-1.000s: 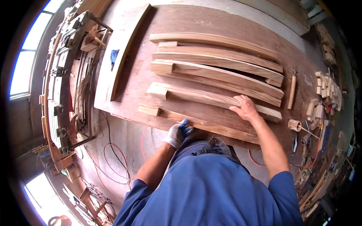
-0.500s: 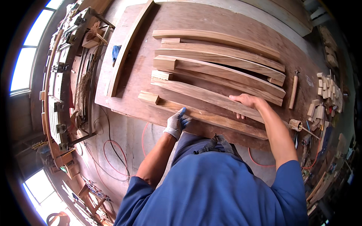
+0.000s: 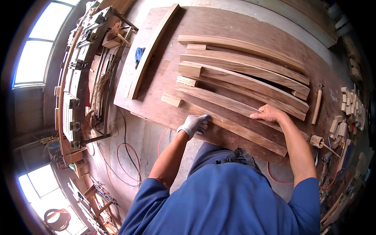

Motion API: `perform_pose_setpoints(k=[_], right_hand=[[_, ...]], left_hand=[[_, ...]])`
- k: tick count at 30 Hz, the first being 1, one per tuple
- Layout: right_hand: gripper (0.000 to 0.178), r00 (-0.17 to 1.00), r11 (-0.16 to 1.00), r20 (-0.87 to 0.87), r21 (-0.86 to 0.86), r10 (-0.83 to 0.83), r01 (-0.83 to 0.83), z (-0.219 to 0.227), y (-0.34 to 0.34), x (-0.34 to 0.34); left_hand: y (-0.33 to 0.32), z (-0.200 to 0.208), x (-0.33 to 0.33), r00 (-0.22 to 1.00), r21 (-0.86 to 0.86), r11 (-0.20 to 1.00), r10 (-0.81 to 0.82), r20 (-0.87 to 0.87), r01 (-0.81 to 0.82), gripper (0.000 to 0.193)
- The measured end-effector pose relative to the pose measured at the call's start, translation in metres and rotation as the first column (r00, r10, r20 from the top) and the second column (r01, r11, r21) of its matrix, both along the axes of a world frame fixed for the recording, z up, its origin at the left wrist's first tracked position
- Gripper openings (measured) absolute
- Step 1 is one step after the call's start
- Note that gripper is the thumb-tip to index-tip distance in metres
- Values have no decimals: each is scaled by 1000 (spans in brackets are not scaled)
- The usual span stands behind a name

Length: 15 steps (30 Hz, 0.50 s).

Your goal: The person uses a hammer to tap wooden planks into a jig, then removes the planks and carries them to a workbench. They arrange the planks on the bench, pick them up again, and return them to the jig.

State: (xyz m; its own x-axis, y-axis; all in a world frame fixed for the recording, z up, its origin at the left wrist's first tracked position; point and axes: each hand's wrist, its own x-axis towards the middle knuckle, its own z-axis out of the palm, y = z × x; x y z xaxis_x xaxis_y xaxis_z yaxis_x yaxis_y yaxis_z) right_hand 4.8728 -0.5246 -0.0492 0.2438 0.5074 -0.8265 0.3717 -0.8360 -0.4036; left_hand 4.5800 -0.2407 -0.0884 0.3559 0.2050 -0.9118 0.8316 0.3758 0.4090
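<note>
Bright windows [image 3: 34, 62] in a dark left wall [image 3: 29, 105], grey floor [image 3: 150, 141].

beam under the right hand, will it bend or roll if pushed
The beam will probably stay stiff, as it looks like thick solid wood. Its squared edges suggest sliding rather than rolling. Lifted only where the right hand touches it, its long left part would likely dip.

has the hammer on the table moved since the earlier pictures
No. Judged against the table, the hammer lies in the same place, just right of the upper wooden beams; the whole view has shifted instead.
</note>
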Motion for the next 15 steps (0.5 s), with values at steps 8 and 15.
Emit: perform_pose_setpoints(k=[8,15], right_hand=[[68,943,943,287,324,-171,73,-2,0,-45],[27,722,823,649,530,-240,-204,-14,-19,-95]], left_hand=[[-22,-13,-16,915,-212,921,365,174,-327,21],[-47,-19,-36,961,-160,979,159,225,-125,15]])
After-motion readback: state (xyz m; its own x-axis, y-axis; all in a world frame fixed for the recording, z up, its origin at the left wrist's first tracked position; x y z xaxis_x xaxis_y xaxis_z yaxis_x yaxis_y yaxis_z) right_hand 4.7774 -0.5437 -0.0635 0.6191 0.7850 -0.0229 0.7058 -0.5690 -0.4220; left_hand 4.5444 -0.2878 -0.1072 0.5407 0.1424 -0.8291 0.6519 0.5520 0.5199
